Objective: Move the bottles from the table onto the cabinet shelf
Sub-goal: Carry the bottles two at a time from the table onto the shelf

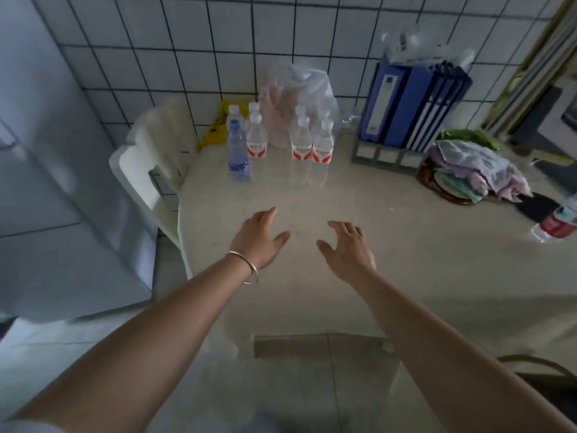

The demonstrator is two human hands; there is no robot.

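Hands were both empty: left hand and right hand hovered over the table, fingers spread loosely, aimed at the bottles. Water bottles stood upright near the tiled wall, well clear of both hands: blue-label bottle touching a red-label bottle on the left, red-label pair just right. Likely a two-hand pickup, one group each. Cabinet shelf wasn't in view. Another bottle lay tipped at the table's right edge.

The bottles' labels are too blurred to read.
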